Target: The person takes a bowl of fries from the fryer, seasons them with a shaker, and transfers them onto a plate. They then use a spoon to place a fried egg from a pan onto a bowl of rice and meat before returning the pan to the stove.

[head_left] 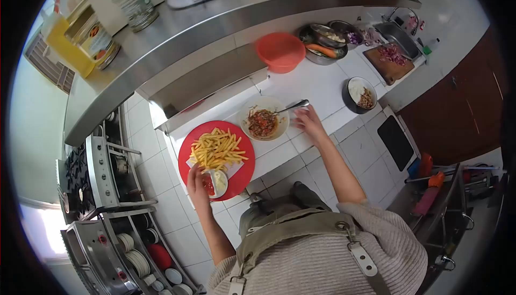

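Observation:
My left hand (198, 187) is at the left side of a small white dish (219, 190) holding red and pale sauces, its fingers stretched out right at the rim. The dish sits on a round red plate (244, 168), beside a heap of French fries (217, 150) on white paper. My right hand (309, 123) hovers just right of a pale bowl (283, 127), fingers apart and nothing in them. Inside that bowl lies a chopped meat and vegetable mix (262, 123). A metal spoon (293, 106) rests in it, its handle pointing toward my right hand.
Along the white counter (317, 93) stand an orange-red basin (280, 51), a pot with carrots (322, 53) and a dark bowl of white and brown food (361, 95). A cutting board (389, 63) with chopped onion lies near the sink (398, 38). A steel shelf (231, 18) overhangs the back; a stove (97, 166) stands left.

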Action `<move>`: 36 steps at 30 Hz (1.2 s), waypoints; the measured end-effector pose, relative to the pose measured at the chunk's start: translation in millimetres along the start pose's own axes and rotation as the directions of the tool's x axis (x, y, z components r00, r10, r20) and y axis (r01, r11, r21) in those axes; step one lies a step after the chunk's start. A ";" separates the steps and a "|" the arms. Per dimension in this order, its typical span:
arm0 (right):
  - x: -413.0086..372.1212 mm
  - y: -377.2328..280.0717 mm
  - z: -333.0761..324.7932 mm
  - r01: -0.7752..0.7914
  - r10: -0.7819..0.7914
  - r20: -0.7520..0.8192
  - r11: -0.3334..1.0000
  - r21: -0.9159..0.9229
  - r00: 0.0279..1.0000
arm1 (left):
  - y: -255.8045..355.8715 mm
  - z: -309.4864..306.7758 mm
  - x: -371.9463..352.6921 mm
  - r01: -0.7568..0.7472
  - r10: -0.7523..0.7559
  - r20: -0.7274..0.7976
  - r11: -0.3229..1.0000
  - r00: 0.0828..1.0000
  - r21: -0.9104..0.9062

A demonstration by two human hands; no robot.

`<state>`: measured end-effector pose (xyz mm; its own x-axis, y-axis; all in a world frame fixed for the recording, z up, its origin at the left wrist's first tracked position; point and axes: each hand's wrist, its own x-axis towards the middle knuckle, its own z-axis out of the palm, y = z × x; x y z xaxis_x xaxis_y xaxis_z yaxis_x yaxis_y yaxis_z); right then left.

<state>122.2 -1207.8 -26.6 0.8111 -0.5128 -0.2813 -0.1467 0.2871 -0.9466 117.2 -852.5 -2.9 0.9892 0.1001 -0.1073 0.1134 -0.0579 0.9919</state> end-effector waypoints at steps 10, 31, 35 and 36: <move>17.5 -4.4 -19.6 0.521 -0.430 0.381 0.835 -0.177 0.818 | -19.3 167.2 -0.1 0.417 -0.288 0.454 0.883 0.843 -0.214; 8.5 -10.1 -98.8 0.182 -0.193 0.035 0.960 0.213 0.981 | -36.0 261.2 -60.4 0.517 -0.281 0.613 0.820 0.738 -0.247; -2.1 -14.4 -113.1 0.243 -0.244 0.003 0.966 0.092 0.970 | -27.1 269.5 -52.8 0.592 -0.292 0.722 0.782 0.627 -0.198; -5.3 -14.6 -114.3 0.248 -0.247 -0.020 0.965 0.090 0.969 | -27.1 272.8 -49.9 0.590 -0.311 0.738 0.795 0.599 -0.143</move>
<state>55.4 -1301.8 -29.2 0.8109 -0.5838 -0.0414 0.1109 0.2227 -0.9686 90.2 -1126.9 -43.1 0.6256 -0.6552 -0.4234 0.6600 0.1552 0.7350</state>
